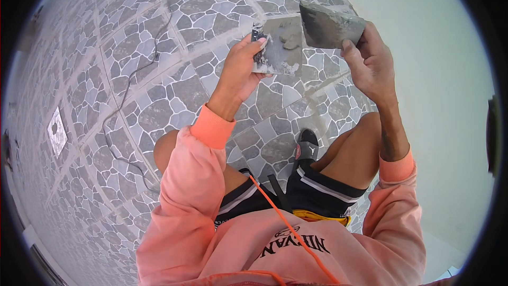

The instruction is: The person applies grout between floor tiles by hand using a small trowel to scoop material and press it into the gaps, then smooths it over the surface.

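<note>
My left hand (241,69) is closed on a flat rectangular scraper plate (279,57), thumb on top along its dark left edge and fingers underneath. A lump of grey paste (290,40) lies on the plate, with pale smears near its lower edge. To the right, my right hand (372,66) pinches a thin, bent grey spreader (328,27) between thumb and fingers. Grey residue coats its upper edge. The spreader is tilted, its left side close to the plate's upper right corner; whether they touch, I cannot tell.
Stone-patterned floor tiles (196,92) with dusty joints spread below. A dark cable (128,87) winds across them on the left, beyond which lies a whitish square piece (56,132). A pale wall (434,47) rises close on my right. My sandalled foot (307,147) is beneath my hands.
</note>
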A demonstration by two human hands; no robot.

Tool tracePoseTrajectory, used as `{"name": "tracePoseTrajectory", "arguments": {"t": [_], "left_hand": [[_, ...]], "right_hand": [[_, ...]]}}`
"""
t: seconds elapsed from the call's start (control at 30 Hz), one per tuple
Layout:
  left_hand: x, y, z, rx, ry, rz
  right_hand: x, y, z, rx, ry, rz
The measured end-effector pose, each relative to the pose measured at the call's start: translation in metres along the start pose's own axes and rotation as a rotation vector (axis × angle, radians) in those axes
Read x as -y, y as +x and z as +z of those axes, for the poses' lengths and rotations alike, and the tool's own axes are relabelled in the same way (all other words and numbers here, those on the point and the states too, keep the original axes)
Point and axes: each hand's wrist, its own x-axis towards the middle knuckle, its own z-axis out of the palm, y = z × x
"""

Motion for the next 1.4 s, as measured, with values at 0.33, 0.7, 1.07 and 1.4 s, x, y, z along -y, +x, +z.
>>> {"name": "tracePoseTrajectory", "arguments": {"t": [0.33,0.7,1.07,1.4], "left_hand": [[0.012,0.011,0.004,-0.141,-0.054,0.062],[-0.001,0.014,-0.004,-0.135,0.071,0.095],[0.020,0.025,0.006,-0.044,0.063,-0.008],[0.001,0.022,-0.015,-0.112,0.155,0.037]], "right_hand": [[-0.015,-0.013,0.027,-0.027,-0.366,-0.314],[-0.046,-0.023,-0.014,0.109,0.203,0.471],[-0.032,-0.024,-0.007,0.125,-0.181,0.331],[-0.069,-0.032,-0.042,0.101,0.562,0.620]]}}
